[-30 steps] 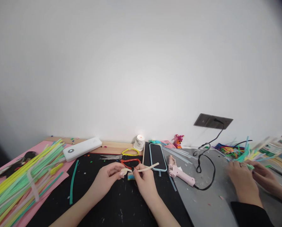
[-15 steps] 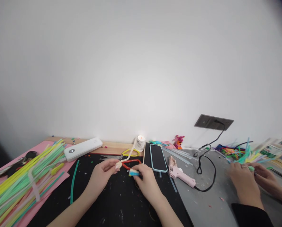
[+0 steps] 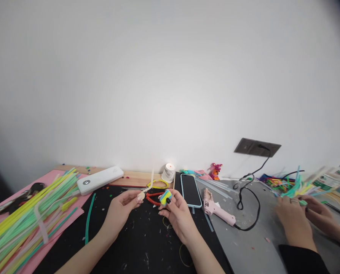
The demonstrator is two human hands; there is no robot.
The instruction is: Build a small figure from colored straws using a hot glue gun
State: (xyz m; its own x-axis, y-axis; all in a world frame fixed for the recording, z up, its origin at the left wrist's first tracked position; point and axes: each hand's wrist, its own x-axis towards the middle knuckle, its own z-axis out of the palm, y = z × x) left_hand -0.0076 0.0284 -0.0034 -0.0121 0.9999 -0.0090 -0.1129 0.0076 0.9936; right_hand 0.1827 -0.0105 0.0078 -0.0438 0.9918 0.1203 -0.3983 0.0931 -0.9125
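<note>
Between the fingertips of my left hand [image 3: 121, 208] is a cream pipe-cleaner coil [image 3: 141, 196]; its loose end stands up and bends away from me. My right hand [image 3: 180, 215] pinches a small blue, yellow and white fuzzy piece [image 3: 165, 197] with a black round spot on its near side. The two pieces are apart, above the black mat [image 3: 141, 243]. Just behind them lie red handles [image 3: 152, 198] and yellow handles [image 3: 160, 184], their tool ends partly hidden. A teal pipe cleaner [image 3: 89, 220] rests on the mat to the left.
Pipe-cleaner bundles [image 3: 38, 213] lie on pink paper at left, beside a white power bank [image 3: 101, 180]. A white cup [image 3: 168, 174], phone [image 3: 190, 191] and pink glue gun [image 3: 219, 213] with its cord stand right of centre. Another person's hands [image 3: 295, 220] work at far right.
My right hand has turned the fuzzy piece, so its yellow stripe and black spot now show. The cream strip's loose end has swung from leaning right to nearly upright.
</note>
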